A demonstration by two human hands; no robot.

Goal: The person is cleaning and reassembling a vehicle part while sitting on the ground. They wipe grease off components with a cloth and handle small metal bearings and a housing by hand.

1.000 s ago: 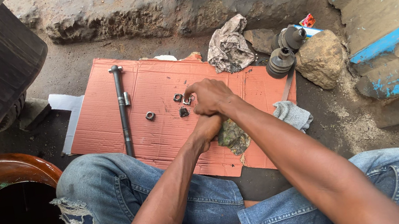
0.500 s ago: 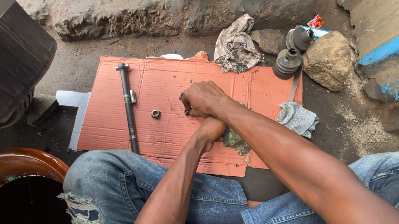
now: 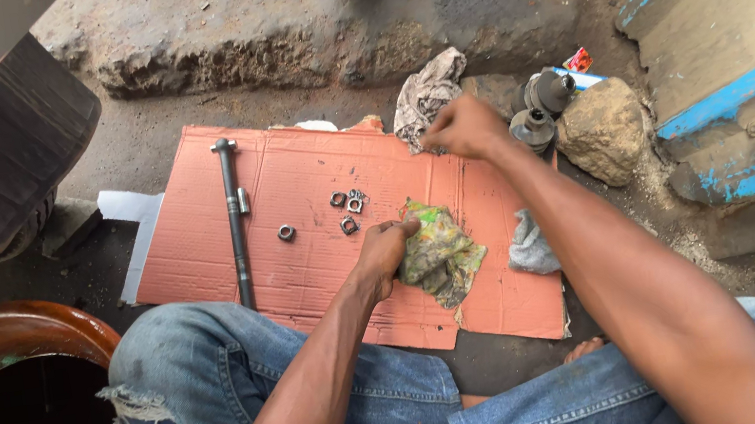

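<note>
left hand (image 3: 385, 245): the fingers are curled shut on a green and yellow rag (image 3: 440, 252). The rag lies on the cardboard sheet (image 3: 306, 261), near its middle, at about 5 o'clock from the small metal bits.

right hand (image 3: 464, 128): it is out at 1 o'clock from the left hand, at the far edge of the cardboard. The fingers are bunched close together and pinch at something. I cannot tell what it is; it is too small to see.

done so far: it looks like four small metal nuts and rings (image 3: 345, 209) are already laid out in a little group on the cardboard. A long metal bolt (image 3: 235, 224) lies flat at 9 o'clock from them.

left to do: I think more parts wait their turn. Dark round rubber parts (image 3: 542, 105) stand at 3 o'clock from the right hand and look untouched.

things around: a grey cloth (image 3: 428, 92) is just beside the right hand at 11 o'clock. A big rock (image 3: 604, 126) sits past the rubber parts. A pale rag (image 3: 532, 247) lies at 3 o'clock from the green one. A brown wooden chair edge (image 3: 2, 343) is at 9 o'clock from the knee.

in the way: nothing blocks the hands. The small bits lie loose, and I think a bump could scatter them.
</note>
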